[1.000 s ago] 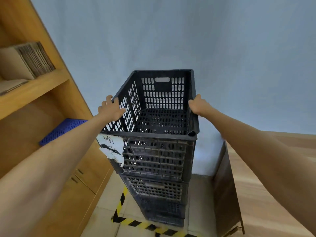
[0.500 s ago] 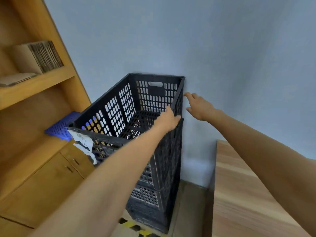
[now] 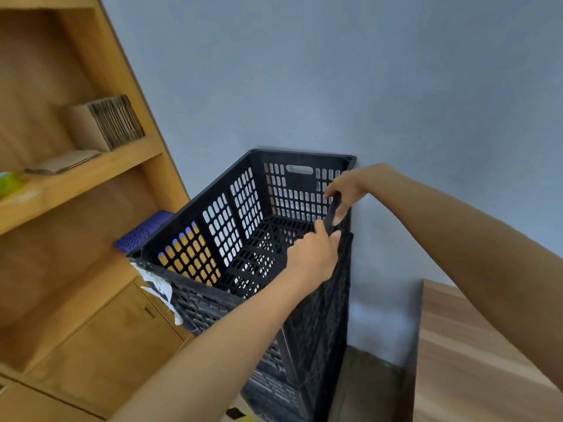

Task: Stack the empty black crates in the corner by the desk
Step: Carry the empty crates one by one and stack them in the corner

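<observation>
Head view: top crate (image 3: 243,214) sits empty on the stack of black crates (image 3: 304,345), in the corner between the wooden shelf unit (image 3: 91,239) and the table (image 3: 475,345), close to the grey wall (image 3: 335,71). Both hands on the same right-side rim. Left hand (image 3: 313,257) grip clenched over the rim, fingers inside, thumb out. Right hand (image 3: 347,190) grip pinching the rim a bit further back, nr the far corner. Torn white label (image 3: 161,289) hangs off the crate below. Crate looks slightly skewed vs the ones under it, so prob. not fully seated yet. Judging by this: stacking mostly done, at least 3 tiers up, what's left is squaring the top one & letting go. Can't tell if more crates wait elsewhere
</observation>
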`<state>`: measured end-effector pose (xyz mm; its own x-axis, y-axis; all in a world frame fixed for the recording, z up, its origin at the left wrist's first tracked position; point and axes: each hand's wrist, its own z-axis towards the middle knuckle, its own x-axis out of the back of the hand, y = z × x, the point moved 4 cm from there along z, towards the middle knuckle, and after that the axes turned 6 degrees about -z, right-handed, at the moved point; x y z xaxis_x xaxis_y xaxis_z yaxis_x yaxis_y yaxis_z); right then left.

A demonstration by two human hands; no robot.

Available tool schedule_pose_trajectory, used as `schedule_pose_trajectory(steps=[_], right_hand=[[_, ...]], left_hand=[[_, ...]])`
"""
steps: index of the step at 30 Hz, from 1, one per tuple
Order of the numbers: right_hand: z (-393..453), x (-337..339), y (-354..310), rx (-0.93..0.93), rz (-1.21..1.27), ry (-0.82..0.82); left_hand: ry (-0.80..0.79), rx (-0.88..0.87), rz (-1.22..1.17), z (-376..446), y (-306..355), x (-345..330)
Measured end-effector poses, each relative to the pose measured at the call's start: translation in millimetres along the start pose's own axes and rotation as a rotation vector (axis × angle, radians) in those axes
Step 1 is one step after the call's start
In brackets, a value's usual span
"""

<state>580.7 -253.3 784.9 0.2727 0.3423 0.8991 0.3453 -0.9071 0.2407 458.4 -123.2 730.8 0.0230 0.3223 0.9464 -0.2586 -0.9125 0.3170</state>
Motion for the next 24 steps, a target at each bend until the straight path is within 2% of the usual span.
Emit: schedule_pose_trajectory(steps=[3, 8, 12, 19, 24], right_hand=[[8, 2, 2, 0.041, 0.002, -0.075], [7, 2, 10, 0.115, 0.121, -0.087], [0, 1, 7, 0.178, 0.125, -0.011], [-10, -20, 11, 0.247, 0.181, 0.148], [-4, -22, 14, 0.217, 0.205, 0.194]], left_hand=[[-0.007, 0.001, -0.026, 1, 0, 1], [-0.036, 0.03, -0.029, -1, 0, 2], [-0.027, 0.07, -0.013, 0, 1, 4], [0.072, 0.179, 0.317, -2, 10, -6], [0.22, 0.22, 0.277, -7, 9, -4]])
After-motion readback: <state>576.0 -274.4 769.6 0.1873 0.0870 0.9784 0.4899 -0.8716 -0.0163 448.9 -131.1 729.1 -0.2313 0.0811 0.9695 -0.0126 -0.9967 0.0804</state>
